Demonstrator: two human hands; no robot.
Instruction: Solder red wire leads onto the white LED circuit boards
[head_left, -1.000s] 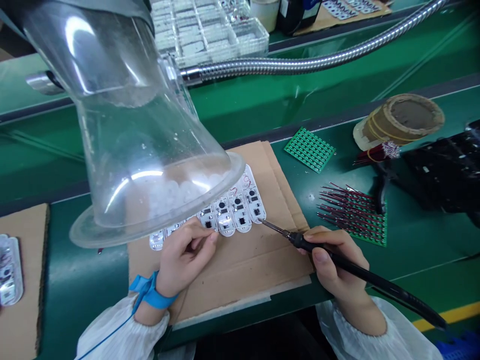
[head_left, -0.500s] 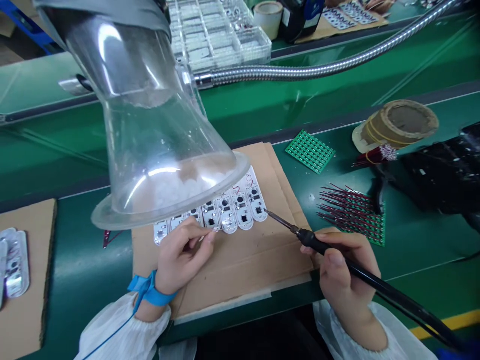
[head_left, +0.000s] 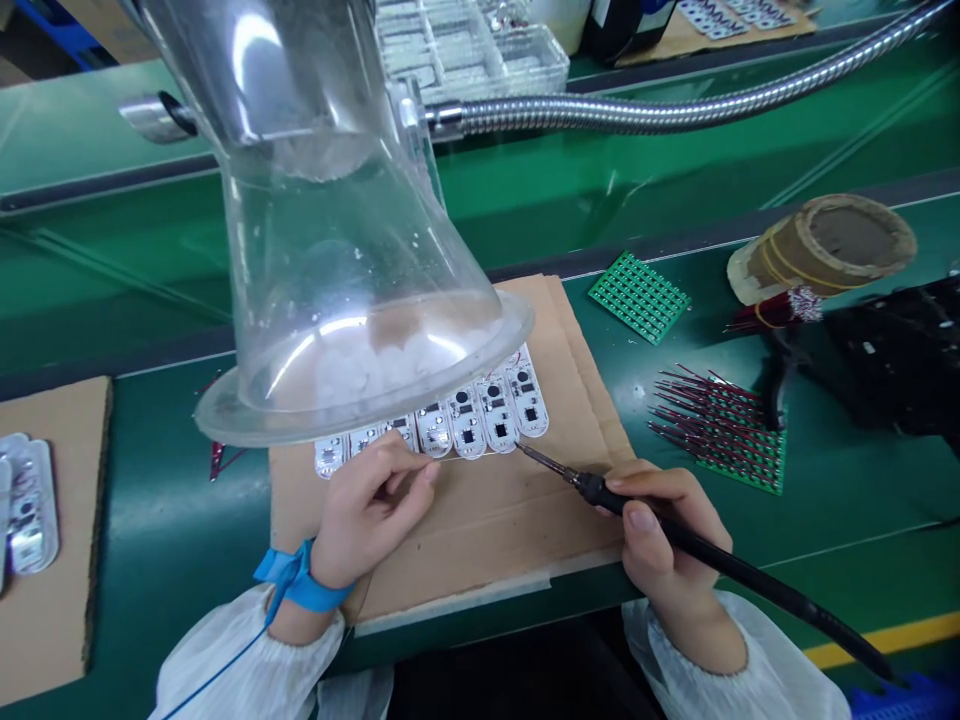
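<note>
A row of white rounded circuit boards [head_left: 466,425] lies on a cardboard sheet [head_left: 487,535]. My right hand [head_left: 664,530] grips a black soldering iron [head_left: 784,597], its tip at the lower end of a board right of the row's middle. My left hand [head_left: 375,505], wearing a blue wrist strap [head_left: 304,580], is closed in a pinch just below the boards. From its fingertips a thin strand of solder wire [head_left: 480,457] runs right towards the iron's tip. A clear funnel-shaped hood [head_left: 352,290] hides the upper part of several boards.
On the right are a green perforated board [head_left: 639,297], another one [head_left: 742,455] stuck with dark red wires, a cardboard tube [head_left: 825,250] and a dark pair of pliers [head_left: 776,385]. A flexible metal hose [head_left: 637,115] crosses behind. More boards [head_left: 34,510] lie on cardboard at left.
My right hand has brought the iron's tip left, from the rightmost board to the one beside it. My left hand keeps its pinch in nearly the same spot. The view has shifted slightly.
</note>
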